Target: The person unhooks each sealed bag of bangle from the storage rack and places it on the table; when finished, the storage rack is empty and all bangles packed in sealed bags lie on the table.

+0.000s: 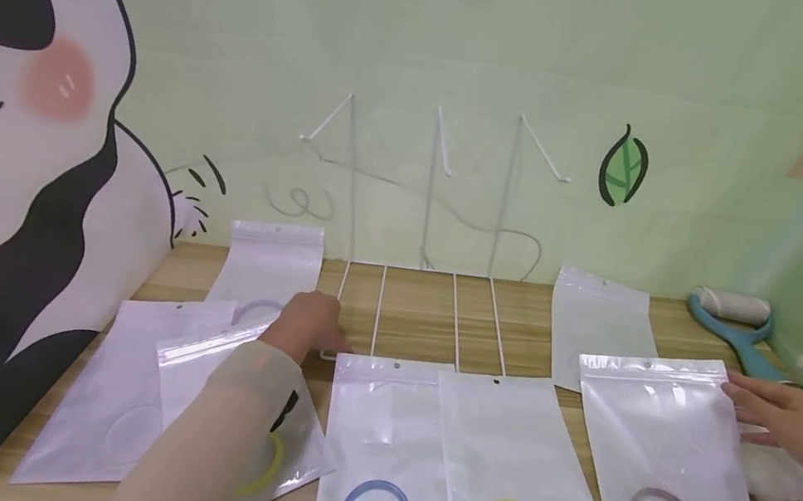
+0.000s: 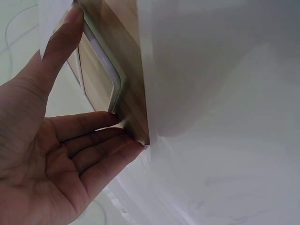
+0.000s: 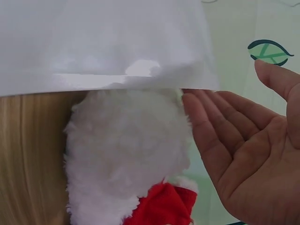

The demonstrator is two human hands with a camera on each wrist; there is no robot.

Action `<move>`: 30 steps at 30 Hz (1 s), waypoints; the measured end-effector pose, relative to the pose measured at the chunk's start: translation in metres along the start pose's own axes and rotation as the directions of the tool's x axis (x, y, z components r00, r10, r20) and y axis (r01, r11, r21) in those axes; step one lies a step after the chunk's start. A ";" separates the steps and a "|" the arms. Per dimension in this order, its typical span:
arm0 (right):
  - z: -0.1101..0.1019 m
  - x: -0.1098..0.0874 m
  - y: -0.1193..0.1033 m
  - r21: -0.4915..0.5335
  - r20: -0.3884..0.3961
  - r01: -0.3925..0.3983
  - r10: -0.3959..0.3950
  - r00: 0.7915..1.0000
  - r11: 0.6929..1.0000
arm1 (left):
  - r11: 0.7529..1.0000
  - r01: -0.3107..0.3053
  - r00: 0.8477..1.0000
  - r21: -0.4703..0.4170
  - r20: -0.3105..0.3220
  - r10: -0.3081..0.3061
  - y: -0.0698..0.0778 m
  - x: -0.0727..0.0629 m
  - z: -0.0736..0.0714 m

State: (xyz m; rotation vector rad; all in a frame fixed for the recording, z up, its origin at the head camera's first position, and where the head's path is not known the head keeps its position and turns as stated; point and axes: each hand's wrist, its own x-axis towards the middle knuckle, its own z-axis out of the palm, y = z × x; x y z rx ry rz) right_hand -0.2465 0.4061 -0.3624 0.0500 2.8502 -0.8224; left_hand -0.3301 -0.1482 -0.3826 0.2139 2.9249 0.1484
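Observation:
My left hand reaches down beside the front left corner of a white wire rack. In the left wrist view the left hand has its thumb spread from its fingers, and the fingertips lie near a pale bag's edge. Below it, in the head view, a zip bag with a yellow ring is partly hidden by my forearm. My right hand is at the upper right corner of a zip bag with a mauve ring. Its fingertips reach that bag's edge, thumb apart.
Zip bags with a blue ring and a yellow ring lie front centre; more bags lie left and one back right. The rack's prongs stick out. A lint roller and red-and-white plush lie right.

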 end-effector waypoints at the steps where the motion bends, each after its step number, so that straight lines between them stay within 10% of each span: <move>1: 0.000 0.000 -0.001 -0.024 0.001 0.006 -0.006 1.000 1.000 | 1.000 -0.004 1.000 0.005 -0.003 0.004 0.000 0.000 0.000; 12: 0.017 -0.001 -0.033 -0.149 -0.029 0.062 -0.067 0.997 0.987 | 1.000 0.023 1.000 -0.016 -0.001 -0.023 -0.010 0.003 0.005; 21: 0.057 0.007 -0.073 -0.132 -0.013 0.304 -0.308 0.951 0.943 | 0.999 0.029 0.999 -0.042 0.018 -0.028 -0.010 0.004 0.009; 30: 0.088 0.001 -0.112 -0.174 0.018 0.335 -0.337 0.941 0.926 | 0.970 0.019 1.000 -0.243 0.002 -0.019 -0.018 -0.008 0.014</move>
